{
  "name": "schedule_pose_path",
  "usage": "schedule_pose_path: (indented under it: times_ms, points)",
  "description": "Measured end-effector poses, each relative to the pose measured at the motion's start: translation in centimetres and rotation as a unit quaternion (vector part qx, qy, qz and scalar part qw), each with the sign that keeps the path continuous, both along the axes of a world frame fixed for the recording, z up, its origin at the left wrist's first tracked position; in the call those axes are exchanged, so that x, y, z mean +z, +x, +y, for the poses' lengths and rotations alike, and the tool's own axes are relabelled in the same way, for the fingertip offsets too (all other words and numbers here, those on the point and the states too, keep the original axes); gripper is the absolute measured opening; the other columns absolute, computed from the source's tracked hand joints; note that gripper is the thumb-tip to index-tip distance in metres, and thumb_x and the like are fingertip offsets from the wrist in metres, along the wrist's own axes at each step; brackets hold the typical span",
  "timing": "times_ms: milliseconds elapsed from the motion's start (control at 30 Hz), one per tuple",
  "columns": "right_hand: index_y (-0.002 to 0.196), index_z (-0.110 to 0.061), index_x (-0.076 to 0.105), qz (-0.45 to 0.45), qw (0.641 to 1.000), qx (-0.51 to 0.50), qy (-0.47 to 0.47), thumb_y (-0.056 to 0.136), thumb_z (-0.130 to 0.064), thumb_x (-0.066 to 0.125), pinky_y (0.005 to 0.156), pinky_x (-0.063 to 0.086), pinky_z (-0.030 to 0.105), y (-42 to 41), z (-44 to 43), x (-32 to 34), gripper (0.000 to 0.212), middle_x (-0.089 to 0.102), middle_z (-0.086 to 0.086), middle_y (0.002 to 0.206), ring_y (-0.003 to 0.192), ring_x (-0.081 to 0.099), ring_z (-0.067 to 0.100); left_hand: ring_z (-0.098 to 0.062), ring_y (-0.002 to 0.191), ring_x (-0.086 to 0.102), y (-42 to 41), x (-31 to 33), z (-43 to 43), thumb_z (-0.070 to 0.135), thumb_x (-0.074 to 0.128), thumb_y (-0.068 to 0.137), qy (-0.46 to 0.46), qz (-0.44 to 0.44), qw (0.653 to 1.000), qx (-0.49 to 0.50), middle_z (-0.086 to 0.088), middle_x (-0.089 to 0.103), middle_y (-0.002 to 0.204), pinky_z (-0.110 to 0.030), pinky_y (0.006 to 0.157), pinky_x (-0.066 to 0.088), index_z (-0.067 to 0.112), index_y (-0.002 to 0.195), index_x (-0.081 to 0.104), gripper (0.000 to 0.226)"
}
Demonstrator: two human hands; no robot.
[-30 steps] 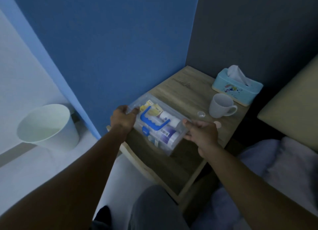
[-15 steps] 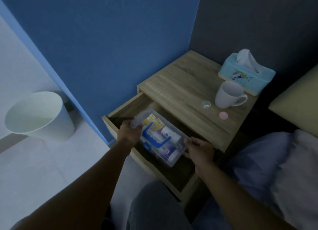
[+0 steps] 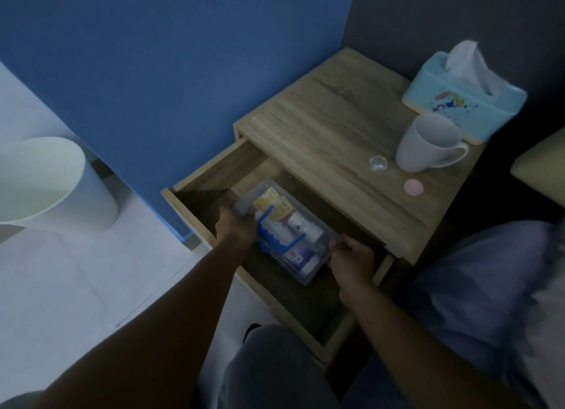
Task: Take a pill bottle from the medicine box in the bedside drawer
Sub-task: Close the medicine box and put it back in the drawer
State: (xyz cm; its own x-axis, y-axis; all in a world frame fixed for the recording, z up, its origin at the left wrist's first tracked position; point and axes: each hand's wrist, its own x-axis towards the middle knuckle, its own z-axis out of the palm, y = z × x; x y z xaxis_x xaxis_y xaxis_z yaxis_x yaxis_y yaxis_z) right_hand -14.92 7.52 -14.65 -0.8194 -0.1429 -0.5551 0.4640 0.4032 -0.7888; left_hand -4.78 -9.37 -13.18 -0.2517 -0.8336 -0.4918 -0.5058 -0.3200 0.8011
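Dim bedroom corner, blue wall (image 3: 171,72) meeting a grey one. One wooden nightstand (image 3: 342,139), its one drawer (image 3: 220,170) pulled open. One white bin (image 3: 46,182) on the floor. On top: one tissue box (image 3: 464,99), one mug (image 3: 428,142), one pink disc (image 3: 413,187). Inside the drawer, one clear medicine box (image 3: 293,234), bottles visible through it, gripped at both ends: left hand (image 3: 237,225) and right hand (image 3: 351,260) both clamped on.

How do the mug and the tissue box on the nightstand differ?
The mug is white, round and plain; the tissue box is light blue, rectangular, with a cartoon print. The mug looks empty, while a tissue sticks out of the box. The mug stands nearer the front edge, the box behind it by the wall. Both stand upright on the nightstand.
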Motion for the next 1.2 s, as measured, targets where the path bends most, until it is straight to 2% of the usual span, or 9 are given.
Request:
schedule_pose_path:
  times_ms: [200, 333, 433, 533, 600, 667, 800, 967, 1200]
  points:
    - [0.144, -0.028, 0.045, 0.025, 0.996, 0.078, 0.036, 0.094, -0.019, 0.059, 0.097, 0.052, 0.038, -0.3, 0.6, 0.4, 0.052, 0.056, 0.004, 0.141, 0.126, 0.057, 0.022, -0.017, 0.098, 0.057, 0.2, 0.2, -0.1, 0.024, 0.055, 0.096, 0.005, 0.007, 1.000, -0.018, -0.007, 0.057, 0.117, -0.036, 0.078, 0.048, 0.014, 0.136, 0.043, 0.043]
    - [0.150, -0.029, 0.035, 0.142, 0.971, 0.165, 0.094, 0.094, -0.020, 0.060, 0.090, 0.044, 0.027, 0.7, 1.2, 2.5, 0.061, 0.046, 0.002, 0.150, 0.135, 0.049, 0.020, -0.010, 0.087, 0.060, 0.5, 1.1, 0.3, 0.029, 0.049, 0.099, -0.018, 0.018, 0.999, -0.031, -0.006, 0.059, 0.120, -0.024, 0.061, 0.047, 0.018, 0.134, 0.044, 0.037]
    - [0.145, -0.026, 0.043, 0.246, 0.941, 0.221, 0.069, 0.094, -0.016, 0.058, 0.092, 0.040, 0.018, 1.0, 2.2, 4.3, 0.054, 0.049, 0.000, 0.148, 0.134, 0.048, 0.013, -0.005, 0.088, 0.058, 1.4, 2.2, 0.9, 0.032, 0.046, 0.101, -0.083, 0.024, 0.994, -0.067, -0.001, 0.055, 0.129, -0.018, 0.058, 0.042, 0.021, 0.144, 0.038, 0.045]
    - [0.141, -0.026, 0.049, 0.312, 0.908, 0.273, 0.052, 0.095, -0.014, 0.055, 0.081, 0.036, 0.001, 0.5, 3.4, 5.5, 0.048, 0.052, -0.003, 0.144, 0.126, 0.045, -0.002, -0.023, 0.130, 0.049, 2.9, 3.2, 1.3, 0.033, 0.047, 0.099, -0.168, 0.017, 0.979, -0.112, -0.003, 0.043, 0.150, -0.030, 0.087, 0.051, 0.025, 0.146, 0.037, 0.049]
    - [0.140, -0.027, 0.049, 0.357, 0.880, 0.306, 0.072, 0.095, -0.014, 0.054, 0.081, 0.033, -0.002, -0.3, 4.0, 6.0, 0.047, 0.052, -0.005, 0.144, 0.124, 0.041, -0.006, -0.026, 0.147, 0.027, 4.2, 3.5, 1.7, 0.028, 0.053, 0.096, -0.262, -0.026, 0.957, -0.122, -0.001, 0.026, 0.160, -0.046, 0.110, 0.038, 0.027, 0.145, 0.037, 0.051]
    - [0.144, -0.024, 0.045, 0.382, 0.853, 0.341, 0.098, 0.097, -0.014, 0.052, 0.099, 0.035, 0.011, -1.4, 4.5, 6.3, 0.049, 0.050, -0.002, 0.147, 0.132, 0.042, 0.002, -0.026, 0.150, 0.018, 5.6, 3.7, 2.1, 0.023, 0.061, 0.091, -0.307, -0.054, 0.945, -0.096, 0.001, 0.016, 0.164, -0.053, 0.115, 0.030, 0.027, 0.147, 0.031, 0.064]
    - [0.150, -0.012, 0.039, 0.420, 0.799, 0.396, 0.171, 0.099, -0.011, 0.050, 0.118, 0.033, 0.038, -4.2, 5.9, 5.6, 0.053, 0.038, 0.010, 0.157, 0.146, 0.034, 0.023, -0.028, 0.151, 0.014, 7.6, 2.4, 2.7, 0.029, 0.073, 0.083, -0.231, -0.031, 0.970, -0.069, 0.000, 0.013, 0.164, -0.057, 0.116, 0.027, 0.023, 0.154, 0.011, 0.094]
    - [0.146, 0.000, 0.041, 0.469, 0.721, 0.463, 0.214, 0.101, -0.014, 0.050, 0.122, 0.020, 0.042, -6.9, 7.4, 4.0, 0.048, 0.039, 0.018, 0.156, 0.147, 0.031, 0.030, -0.032, 0.149, 0.016, 8.8, -0.6, 3.9, 0.044, 0.076, 0.075, -0.163, 0.014, 0.982, -0.093, -0.003, 0.016, 0.161, -0.060, 0.115, 0.027, 0.024, 0.152, 0.006, 0.105]
    - [0.149, -0.002, 0.038, 0.520, 0.652, 0.507, 0.218, 0.101, -0.015, 0.050, 0.122, 0.021, 0.046, -8.7, 7.6, 3.4, 0.052, 0.036, 0.017, 0.157, 0.148, 0.029, 0.030, -0.016, 0.146, 0.022, 9.0, -3.8, 5.9, 0.063, 0.053, 0.086, -0.053, 0.093, 0.987, -0.116, 0.012, 0.005, 0.164, -0.035, 0.109, 0.030, 0.045, 0.150, -0.009, 0.091]
